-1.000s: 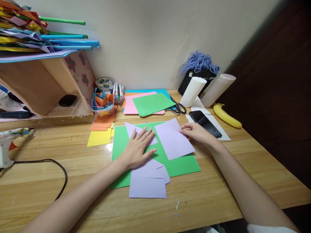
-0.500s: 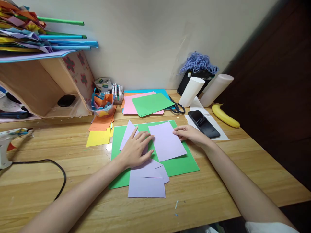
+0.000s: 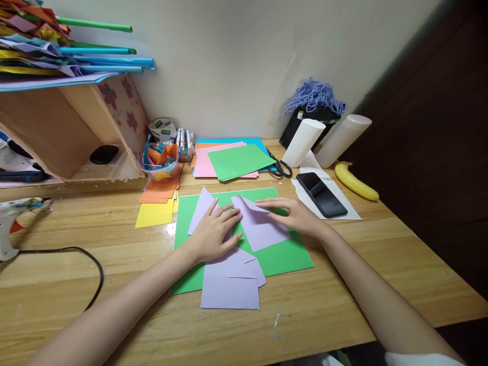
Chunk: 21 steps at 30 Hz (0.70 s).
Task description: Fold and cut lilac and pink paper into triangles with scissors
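Observation:
My left hand (image 3: 215, 231) lies flat with its fingers spread over several lilac paper pieces (image 3: 230, 293), and its fingertips reach the left edge of a separate lilac paper sheet (image 3: 263, 234). With my right hand (image 3: 292, 213) I hold the upper right part of that sheet, which is bent over toward the left. Its far edge rises in a fold and casts a shadow on the paper below. A larger green sheet (image 3: 293, 256) lies underneath everything. Part of a lilac piece (image 3: 202, 208) sticks out beyond my left hand; the rest is covered.
Coloured paper sheets (image 3: 240, 161) and black-handled scissors (image 3: 280, 169) lie at the back. A phone (image 3: 321, 194), a banana (image 3: 356, 181) and a white roll (image 3: 304, 142) are on the right. A glue gun (image 3: 11, 223) with its cord, orange paper (image 3: 160, 191) and a scrap cup (image 3: 160, 162) stand left.
My right hand has moved slightly left, lifting and bending the lilac sheet's upper right corner inward. Before, that sheet lay nearly flat. My left hand has stayed in place.

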Tool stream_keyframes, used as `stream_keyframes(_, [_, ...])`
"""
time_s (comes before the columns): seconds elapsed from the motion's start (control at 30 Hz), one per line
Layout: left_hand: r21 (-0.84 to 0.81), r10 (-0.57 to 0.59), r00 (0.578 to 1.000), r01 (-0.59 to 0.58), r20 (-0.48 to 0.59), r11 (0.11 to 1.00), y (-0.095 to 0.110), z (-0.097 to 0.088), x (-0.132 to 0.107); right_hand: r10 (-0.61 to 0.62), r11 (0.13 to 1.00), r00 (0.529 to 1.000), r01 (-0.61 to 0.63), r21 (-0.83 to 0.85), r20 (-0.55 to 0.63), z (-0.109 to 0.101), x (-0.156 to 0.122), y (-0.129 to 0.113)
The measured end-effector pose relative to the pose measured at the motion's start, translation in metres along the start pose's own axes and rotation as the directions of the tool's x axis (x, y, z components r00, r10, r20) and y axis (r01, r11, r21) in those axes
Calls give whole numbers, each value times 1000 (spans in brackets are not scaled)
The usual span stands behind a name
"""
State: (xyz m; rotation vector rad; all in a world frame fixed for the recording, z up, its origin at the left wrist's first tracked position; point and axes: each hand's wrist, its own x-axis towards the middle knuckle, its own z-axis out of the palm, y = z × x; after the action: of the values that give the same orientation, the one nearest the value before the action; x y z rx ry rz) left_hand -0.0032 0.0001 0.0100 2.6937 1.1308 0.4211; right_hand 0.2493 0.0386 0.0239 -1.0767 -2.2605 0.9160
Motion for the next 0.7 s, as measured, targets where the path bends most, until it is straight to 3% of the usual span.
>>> stream_keyframes(0.17, [-3, -6, 1000, 5, -20, 1000, 1, -1, 1, -50, 995, 994, 58, -77, 97, 0, -1, -2])
stream_keyframes(0.7, [-3, 1, 997, -1, -71, 1000, 1, 0, 1, -115, 963, 980, 150, -224, 161, 3, -2, -5])
